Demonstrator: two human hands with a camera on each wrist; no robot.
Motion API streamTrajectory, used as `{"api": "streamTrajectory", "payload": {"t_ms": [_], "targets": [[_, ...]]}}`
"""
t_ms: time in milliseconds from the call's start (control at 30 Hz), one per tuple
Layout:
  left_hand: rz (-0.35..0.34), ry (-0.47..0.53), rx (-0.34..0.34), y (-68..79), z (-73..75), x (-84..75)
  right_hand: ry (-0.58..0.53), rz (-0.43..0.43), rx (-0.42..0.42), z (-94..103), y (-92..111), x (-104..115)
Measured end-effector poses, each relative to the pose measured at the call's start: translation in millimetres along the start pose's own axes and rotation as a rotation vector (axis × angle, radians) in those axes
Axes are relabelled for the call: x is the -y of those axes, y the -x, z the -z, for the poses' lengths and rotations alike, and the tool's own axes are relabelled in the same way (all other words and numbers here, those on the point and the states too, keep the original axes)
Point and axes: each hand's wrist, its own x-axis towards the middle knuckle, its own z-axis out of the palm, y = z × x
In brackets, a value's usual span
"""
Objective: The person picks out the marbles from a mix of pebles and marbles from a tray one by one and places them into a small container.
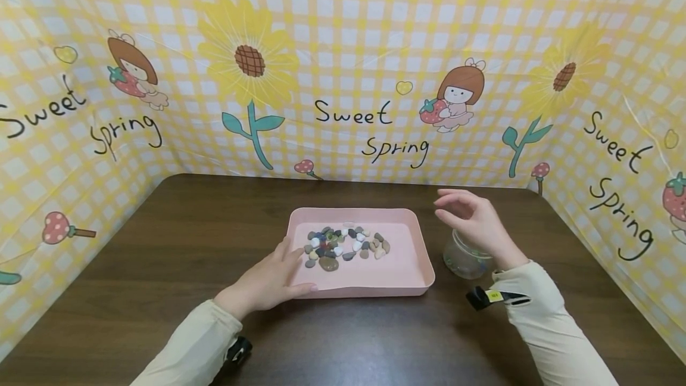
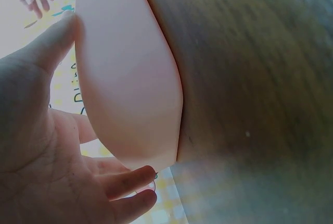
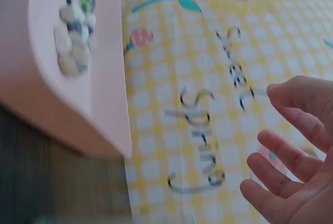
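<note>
Left hand is resting, fingers spread, on the pink tray's left end; mixed stones are lying inside. Right hand is hovering above the clear jar standing right of the tray, thumb held apart from fingers.

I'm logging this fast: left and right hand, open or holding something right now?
Left hand: open, touching the pink tray at its corner.
Right hand: open, holding nothing visible, near the glass jar.

pebbles lie in the tray, which sits on the table; from the tray, the jar stands at three o'clock, the cloth at twelve.
</note>
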Motion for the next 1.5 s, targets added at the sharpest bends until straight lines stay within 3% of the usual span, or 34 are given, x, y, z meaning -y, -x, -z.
{"api": "streamTrajectory", "payload": {"t_ms": [300,533,700,1167,1500], "targets": [[0.01,0.008,0.011,0.5,1.7,-0.9,-0.034,0.055,0.141,-41.5,-21,20],[0.004,0.012,0.01,1.1,2.2,-1.1,-0.108,0.026,0.246,-66.3,-39,26],[0.01,0.014,0.018,0.1,2.1,-1.1,-0.138,0.029,0.311,-82.8,-55,21],[0.017,0.009,0.03,-0.9,2.2,-0.8,-0.236,-0.109,0.502,-120.4,-78,5],[0.029,0.009,0.041,-0.3,1.8,-0.3,-0.163,-0.145,0.56,-141.2,-85,-5]]}}
